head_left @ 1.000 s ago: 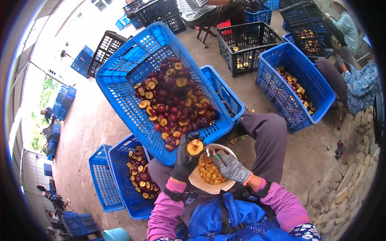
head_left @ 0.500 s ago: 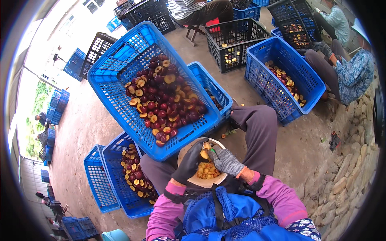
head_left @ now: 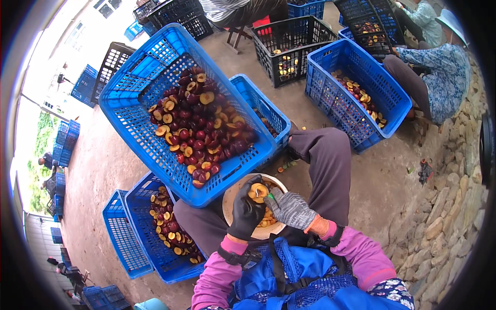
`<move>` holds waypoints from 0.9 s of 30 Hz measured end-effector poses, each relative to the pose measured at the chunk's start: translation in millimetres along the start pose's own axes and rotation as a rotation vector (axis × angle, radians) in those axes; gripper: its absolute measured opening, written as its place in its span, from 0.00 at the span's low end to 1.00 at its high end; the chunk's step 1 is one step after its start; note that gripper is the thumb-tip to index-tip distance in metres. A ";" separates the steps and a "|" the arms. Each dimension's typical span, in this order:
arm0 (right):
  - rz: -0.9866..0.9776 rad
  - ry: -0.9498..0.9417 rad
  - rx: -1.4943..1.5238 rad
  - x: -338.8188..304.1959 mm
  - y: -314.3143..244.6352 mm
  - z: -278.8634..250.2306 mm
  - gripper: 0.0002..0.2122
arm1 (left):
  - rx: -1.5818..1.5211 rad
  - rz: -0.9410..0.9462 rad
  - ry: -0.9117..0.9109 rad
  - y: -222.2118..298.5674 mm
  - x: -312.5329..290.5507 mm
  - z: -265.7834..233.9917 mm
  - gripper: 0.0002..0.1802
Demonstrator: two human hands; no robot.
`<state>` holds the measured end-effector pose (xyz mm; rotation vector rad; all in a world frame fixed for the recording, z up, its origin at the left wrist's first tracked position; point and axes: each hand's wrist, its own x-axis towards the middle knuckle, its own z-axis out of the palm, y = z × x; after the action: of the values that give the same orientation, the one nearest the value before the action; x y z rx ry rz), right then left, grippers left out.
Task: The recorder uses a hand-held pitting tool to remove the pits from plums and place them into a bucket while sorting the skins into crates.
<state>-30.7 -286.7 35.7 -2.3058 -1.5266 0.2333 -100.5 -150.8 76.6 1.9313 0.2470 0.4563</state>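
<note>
My left hand (head_left: 246,211), in a black glove, is closed around a plum half (head_left: 258,193) with its yellow cut face turned up. My right hand (head_left: 292,209), in a grey knit glove, pinches a small tool with a green handle (head_left: 270,198). A thin, curved metal tip seems to lie on the fruit's flesh; its exact shape is too small to tell. Below both hands, a pale round tub (head_left: 229,202) rests between my legs, holding yellowish pieces. Just beyond it, a tilted blue crate (head_left: 206,192) is heaped with dark red plums, many cut in half.
Left of my legs stand a blue crate of plum halves (head_left: 173,227) and another blue crate (head_left: 126,235). At right, a blue crate (head_left: 356,98) with plums stands before a seated person (head_left: 447,77). Black crates (head_left: 292,49) lie beyond. A stone edge (head_left: 439,227) runs along the right.
The plum half in my left hand has turned its cut face upward, and the tool in my right hand now meets it. The whole view has shifted slightly.
</note>
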 end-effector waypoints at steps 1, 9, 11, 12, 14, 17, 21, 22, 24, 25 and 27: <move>0.016 -0.022 -0.006 0.0 0.7 -0.6 0.11 | 0.026 -0.012 -0.019 0.0 -0.6 0.1 0.27; -0.004 0.070 0.125 -9.2 4.5 30.7 0.15 | 0.069 0.042 0.270 -15.7 -4.5 27.4 0.10; 0.068 0.108 0.225 -9.6 5.2 45.8 0.17 | -0.111 -0.237 0.285 -10.2 3.8 31.4 0.19; 0.113 0.114 0.290 -6.0 3.5 45.7 0.17 | -0.265 -0.447 0.312 -6.7 9.7 32.0 0.28; 0.193 0.196 0.482 -3.1 -2.2 42.3 0.15 | -0.274 -0.424 0.307 -2.8 12.2 34.6 0.26; -0.023 0.300 0.439 -2.2 4.8 54.8 0.13 | -0.064 -0.122 0.307 -10.6 16.7 37.8 0.25; -0.087 0.055 0.116 -7.5 0.0 22.3 0.17 | -0.219 0.038 0.223 -19.2 24.2 32.9 0.23; -0.143 0.112 0.056 -7.9 0.8 21.1 0.18 | -0.302 0.035 0.169 -20.9 26.4 29.6 0.21; -0.256 0.182 -0.121 -7.0 3.0 20.7 0.19 | -0.457 0.020 -0.020 -29.6 33.3 20.0 0.13; -0.313 0.194 -0.237 -5.2 4.3 22.8 0.19 | -0.467 -0.020 -0.026 -29.5 36.2 20.7 0.14; -0.404 0.241 -0.554 -2.4 5.8 25.6 0.18 | -0.486 -0.102 -0.040 -29.0 42.2 22.5 0.16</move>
<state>-35.2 -285.6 9.7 -2.2085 -2.0598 -0.6215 -51.7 -142.3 50.7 1.4447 0.1865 0.3693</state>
